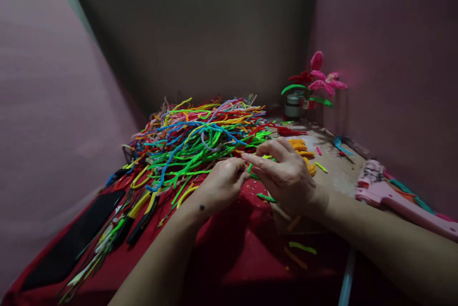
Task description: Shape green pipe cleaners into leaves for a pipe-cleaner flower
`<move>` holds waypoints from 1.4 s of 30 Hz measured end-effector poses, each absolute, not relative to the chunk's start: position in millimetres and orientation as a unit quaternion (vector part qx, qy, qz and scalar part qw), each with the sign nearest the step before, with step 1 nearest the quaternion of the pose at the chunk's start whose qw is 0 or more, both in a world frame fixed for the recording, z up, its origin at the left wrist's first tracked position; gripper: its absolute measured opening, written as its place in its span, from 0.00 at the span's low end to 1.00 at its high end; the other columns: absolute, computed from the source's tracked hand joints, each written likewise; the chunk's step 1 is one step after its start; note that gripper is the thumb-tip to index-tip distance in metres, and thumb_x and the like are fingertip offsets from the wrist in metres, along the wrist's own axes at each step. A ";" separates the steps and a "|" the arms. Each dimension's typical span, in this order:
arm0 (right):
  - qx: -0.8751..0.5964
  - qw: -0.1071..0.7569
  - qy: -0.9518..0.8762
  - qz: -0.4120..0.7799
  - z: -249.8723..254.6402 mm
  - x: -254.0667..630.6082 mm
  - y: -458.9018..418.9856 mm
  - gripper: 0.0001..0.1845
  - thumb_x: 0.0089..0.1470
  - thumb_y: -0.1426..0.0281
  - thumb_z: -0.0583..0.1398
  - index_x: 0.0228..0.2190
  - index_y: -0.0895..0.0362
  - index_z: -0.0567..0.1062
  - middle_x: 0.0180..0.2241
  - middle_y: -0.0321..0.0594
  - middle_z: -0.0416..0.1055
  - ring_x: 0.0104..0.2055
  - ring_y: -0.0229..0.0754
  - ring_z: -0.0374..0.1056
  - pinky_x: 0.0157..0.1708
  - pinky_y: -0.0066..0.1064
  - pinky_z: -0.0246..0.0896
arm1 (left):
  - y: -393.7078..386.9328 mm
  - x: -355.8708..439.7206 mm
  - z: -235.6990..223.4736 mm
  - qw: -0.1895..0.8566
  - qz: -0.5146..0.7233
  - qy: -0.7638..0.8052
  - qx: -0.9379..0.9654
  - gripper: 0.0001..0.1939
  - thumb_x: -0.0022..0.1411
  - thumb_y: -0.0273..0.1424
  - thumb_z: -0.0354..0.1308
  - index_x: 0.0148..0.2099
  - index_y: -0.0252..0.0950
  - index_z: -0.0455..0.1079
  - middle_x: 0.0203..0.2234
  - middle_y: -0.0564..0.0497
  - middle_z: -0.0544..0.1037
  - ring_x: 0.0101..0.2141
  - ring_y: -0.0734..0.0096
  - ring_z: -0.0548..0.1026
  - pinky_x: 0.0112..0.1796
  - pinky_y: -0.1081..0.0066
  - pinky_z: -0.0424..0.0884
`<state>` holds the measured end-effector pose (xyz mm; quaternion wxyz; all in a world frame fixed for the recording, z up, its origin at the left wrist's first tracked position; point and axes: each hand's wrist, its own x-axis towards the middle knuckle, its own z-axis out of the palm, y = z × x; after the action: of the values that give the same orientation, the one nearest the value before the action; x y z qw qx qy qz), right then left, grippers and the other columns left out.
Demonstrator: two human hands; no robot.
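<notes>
My left hand is closed in a pinch in front of a big heap of many-coloured pipe cleaners. Close beside it on the right, my right hand has its index finger stretched toward the left fingertips, its other fingers curled. Between the two hands shows a short bit of green pipe cleaner, pinched at the fingertips; most of it is hidden. Under the right hand lies another short green piece. Orange looped pieces sit just behind the right hand.
A pink glue gun rests at the right by a worn board. Pink and red fuzzy flowers stand behind near a small jar. On the left are yellow-and-black pliers and a black phone-like slab on red cloth.
</notes>
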<state>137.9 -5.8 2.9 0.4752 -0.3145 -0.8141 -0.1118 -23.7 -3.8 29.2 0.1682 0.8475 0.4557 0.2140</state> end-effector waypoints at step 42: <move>-0.400 0.385 -0.603 0.573 -0.9 139.2 7.6 0.08 0.40 0.69 0.60 0.22 0.63 0.76 0.19 0.39 0.68 0.19 0.32 0.57 0.20 0.26 0.50 | -5.2 -11.2 28.2 0.464 0.394 0.473 0.637 0.05 0.52 0.28 0.54 0.27 0.32 0.62 0.16 0.55 0.71 0.17 0.76 0.70 0.20 0.76 0.67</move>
<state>139.2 7.6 -0.9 0.3848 -0.3998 -0.6028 0.5734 -11.2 -5.2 28.2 0.4640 0.6371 0.4729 0.3940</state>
